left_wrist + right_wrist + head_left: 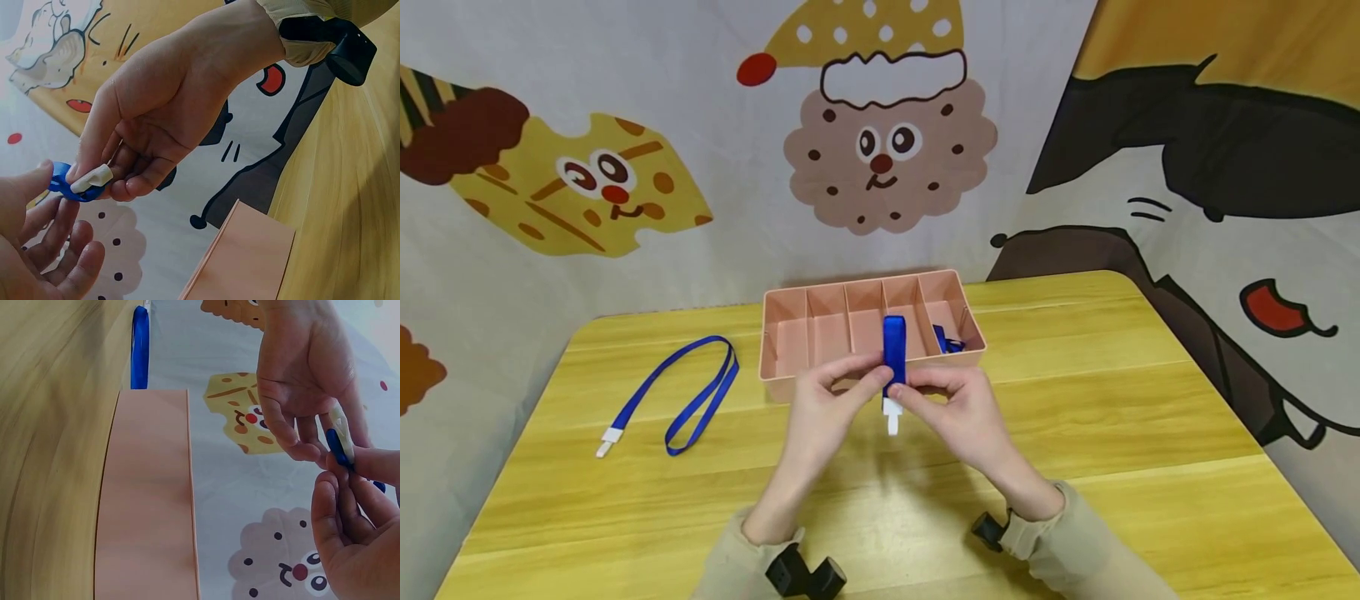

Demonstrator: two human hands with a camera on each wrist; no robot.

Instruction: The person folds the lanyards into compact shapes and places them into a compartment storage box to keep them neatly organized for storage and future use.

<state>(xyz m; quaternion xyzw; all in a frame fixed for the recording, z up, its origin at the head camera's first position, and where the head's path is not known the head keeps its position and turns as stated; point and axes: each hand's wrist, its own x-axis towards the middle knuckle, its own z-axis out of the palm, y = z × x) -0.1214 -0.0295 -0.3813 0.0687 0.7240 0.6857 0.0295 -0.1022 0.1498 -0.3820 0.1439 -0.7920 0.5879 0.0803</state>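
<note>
Both hands hold a blue lanyard, folded into a short flat bundle, up in front of the pink box. Its white plastic clip hangs at the lower end. The left hand pinches the bundle from the left between thumb and fingers, and the right hand pinches it from the right, just above the clip. Close up in the left wrist view, the blue strap loops around beside the white clip. In the right wrist view the clip points upward between the fingertips.
A pink box with several compartments stands at the table's back; its rightmost compartment holds a folded blue lanyard. Another blue lanyard lies loosely looped on the wooden table at left. A cartoon-printed cloth hangs behind the table.
</note>
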